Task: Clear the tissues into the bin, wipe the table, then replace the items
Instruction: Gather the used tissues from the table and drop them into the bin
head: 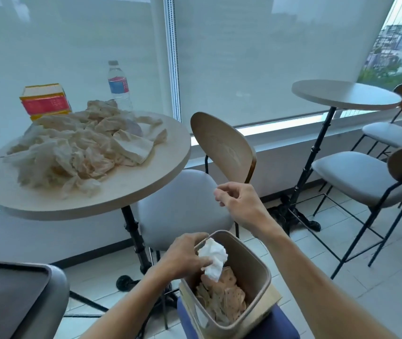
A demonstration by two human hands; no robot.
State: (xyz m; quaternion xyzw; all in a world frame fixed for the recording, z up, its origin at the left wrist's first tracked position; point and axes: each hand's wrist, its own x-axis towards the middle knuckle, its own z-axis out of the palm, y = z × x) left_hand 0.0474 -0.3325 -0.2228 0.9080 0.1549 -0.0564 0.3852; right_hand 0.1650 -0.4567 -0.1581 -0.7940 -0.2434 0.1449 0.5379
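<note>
My left hand (pixel 185 256) pinches a crumpled white tissue (pixel 213 261) over the beige bin (pixel 251 270), while my right hand (pixel 240 204) hovers above it, loosely curled, holding nothing.

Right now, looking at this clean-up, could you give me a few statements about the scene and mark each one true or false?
1. The left hand holds a white crumpled tissue over the bin. True.
2. The round table is already cleared. False: a tissue pile covers it.
3. The bin is empty. False: tissues lie inside.
4. A water bottle stands behind the pile. True.
5. The right hand rests on the table. False: it hangs above the bin.
</note>
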